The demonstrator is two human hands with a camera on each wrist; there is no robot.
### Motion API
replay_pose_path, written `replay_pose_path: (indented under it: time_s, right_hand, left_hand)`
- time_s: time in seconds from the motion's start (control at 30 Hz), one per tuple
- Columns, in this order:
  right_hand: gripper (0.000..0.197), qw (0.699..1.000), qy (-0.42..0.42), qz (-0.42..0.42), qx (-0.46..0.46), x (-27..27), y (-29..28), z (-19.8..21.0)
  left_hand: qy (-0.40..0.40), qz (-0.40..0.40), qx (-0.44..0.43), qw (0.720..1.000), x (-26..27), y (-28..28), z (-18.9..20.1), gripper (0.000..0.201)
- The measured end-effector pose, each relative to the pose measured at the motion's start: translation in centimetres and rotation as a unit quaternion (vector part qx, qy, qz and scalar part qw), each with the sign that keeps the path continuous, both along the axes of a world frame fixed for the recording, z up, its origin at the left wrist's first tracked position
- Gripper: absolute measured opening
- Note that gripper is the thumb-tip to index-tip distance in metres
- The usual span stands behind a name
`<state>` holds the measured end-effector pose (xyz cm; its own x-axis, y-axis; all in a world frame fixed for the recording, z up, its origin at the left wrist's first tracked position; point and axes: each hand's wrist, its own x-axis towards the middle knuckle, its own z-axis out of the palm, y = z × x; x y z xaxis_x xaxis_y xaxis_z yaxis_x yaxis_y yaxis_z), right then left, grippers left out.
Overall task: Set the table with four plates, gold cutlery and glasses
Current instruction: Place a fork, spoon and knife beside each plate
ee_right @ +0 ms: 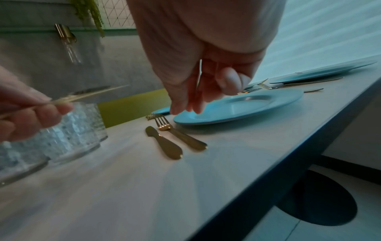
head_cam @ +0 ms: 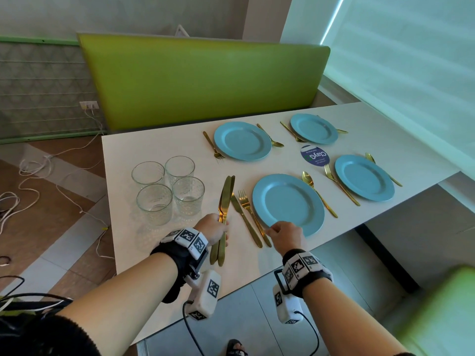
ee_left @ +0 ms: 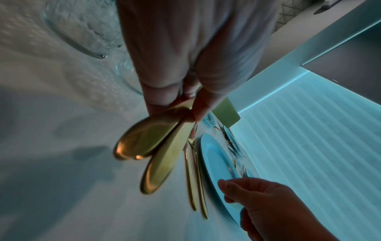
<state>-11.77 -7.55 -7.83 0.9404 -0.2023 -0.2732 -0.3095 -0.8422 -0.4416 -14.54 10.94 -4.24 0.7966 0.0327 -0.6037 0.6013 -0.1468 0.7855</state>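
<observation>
Gold knives pinched in left fingers, off table

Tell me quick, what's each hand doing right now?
Left hand: grips a bunch of gold knives.
Right hand: holds nothing, fingers loosely curled above the knife and fork.

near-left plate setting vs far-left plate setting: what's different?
The near-left plate has a knife and fork side by side on its left and a spoon on its right. The far-left plate has only a fork and a spoon, no knife. Both plates are blue, both sets gold; neither has a glass.
</observation>
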Motion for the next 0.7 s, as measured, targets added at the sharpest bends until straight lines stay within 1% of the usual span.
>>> replay_pose_path:
  time_s: [0.07,0.13,0.2,0.3,0.43,0.7]
  right_hand:
    - [0.014,1.000,0.009,0.021,0.015,-0.2,0.9,0.1]
    - [0.014,0.999,0.013,0.038,0.007,-0.3,1.9,0.0]
    - [0.014,0.999,0.019,0.046,0.003,-0.3,2.6,-0.6]
    - [0.019,0.999,0.017,0.038,0.014,-0.2,3.3,-1.7]
    - [0.021,0.999,0.011,0.028,0.025,0.2,3.6,-2.9]
    - [0.018,0.999,-0.004,0.039,-0.004,-0.1,3.6,-4.4]
  left_hand:
    - [-0.004,0.000,-0.004,1.000,0.0,-0.1,0.3,0.019]
    - [-0.008,0.004,-0.006,1.000,0.1,-0.1,0.7,0.016]
    - [-0.014,0.006,-0.003,1.000,0.2,0.1,1.0,0.019]
    - [-0.023,0.003,0.011,1.000,0.1,0.5,1.1,0.020]
    - [-0.020,0.009,0.029,0.999,-0.5,1.3,0.7,0.019]
    - [-0.006,0.007,0.051,0.999,-1.5,2.0,-0.3,0.021]
